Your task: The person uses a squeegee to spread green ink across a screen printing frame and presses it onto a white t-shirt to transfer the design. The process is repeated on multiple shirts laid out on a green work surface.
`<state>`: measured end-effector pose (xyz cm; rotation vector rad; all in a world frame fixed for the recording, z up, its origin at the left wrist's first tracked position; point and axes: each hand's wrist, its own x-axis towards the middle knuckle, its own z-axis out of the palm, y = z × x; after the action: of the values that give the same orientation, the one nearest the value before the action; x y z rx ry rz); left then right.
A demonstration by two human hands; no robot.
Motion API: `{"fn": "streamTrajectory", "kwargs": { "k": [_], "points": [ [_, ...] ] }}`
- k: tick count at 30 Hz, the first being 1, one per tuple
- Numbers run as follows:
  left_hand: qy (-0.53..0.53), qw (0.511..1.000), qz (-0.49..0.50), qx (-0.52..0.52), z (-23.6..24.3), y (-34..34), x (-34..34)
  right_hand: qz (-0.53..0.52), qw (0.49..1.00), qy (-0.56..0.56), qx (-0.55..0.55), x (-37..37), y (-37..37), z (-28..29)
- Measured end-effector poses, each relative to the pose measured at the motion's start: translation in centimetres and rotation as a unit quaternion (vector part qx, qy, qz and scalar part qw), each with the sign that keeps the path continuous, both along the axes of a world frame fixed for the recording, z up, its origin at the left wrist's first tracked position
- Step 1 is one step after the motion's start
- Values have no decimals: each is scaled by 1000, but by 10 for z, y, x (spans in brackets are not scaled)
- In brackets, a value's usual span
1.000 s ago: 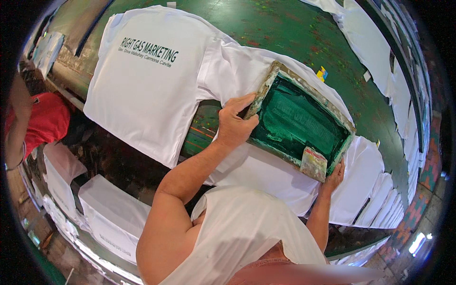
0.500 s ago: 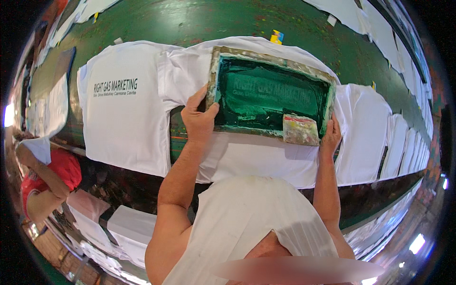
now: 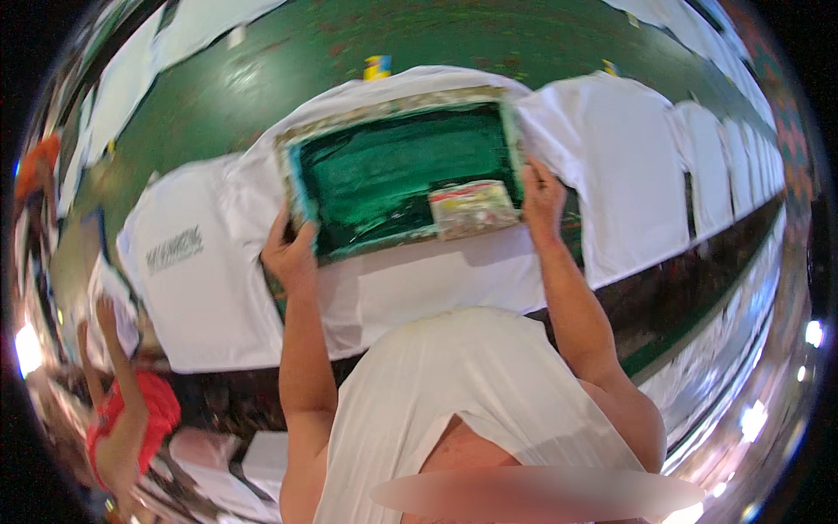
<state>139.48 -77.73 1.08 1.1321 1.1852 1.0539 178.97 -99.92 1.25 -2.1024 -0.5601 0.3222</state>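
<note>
While the left hand [image 3: 291, 251] has its grip closed on a rectangular, green-inked frame [image 3: 393, 157], the right hand [image 3: 543, 201] clasps its right end.

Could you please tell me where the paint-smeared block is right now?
In the head view, the paint-smeared block lies slightly right of centre, at the lower right corner of the green-inked frame, just left of the right hand.
</note>
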Motion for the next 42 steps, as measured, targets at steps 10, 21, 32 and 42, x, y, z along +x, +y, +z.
{"fn": "streamTrajectory", "kwargs": {
  "k": [10,21,32,42],
  "points": [
    [79,995,-41,40,3,3,-2,-9,996,-50,71,-11,10,-6],
    [73,996,-31,40,-3,8,-3,6,988,-103,114,-10,9,-12],
    [-17,999,3,35,-7,0,0,17,995,-15,101,-1,7,-15],
    [35,999,3,29,-5,1,2,17,994,-47,97,-2,5,-17]
  ]
}}
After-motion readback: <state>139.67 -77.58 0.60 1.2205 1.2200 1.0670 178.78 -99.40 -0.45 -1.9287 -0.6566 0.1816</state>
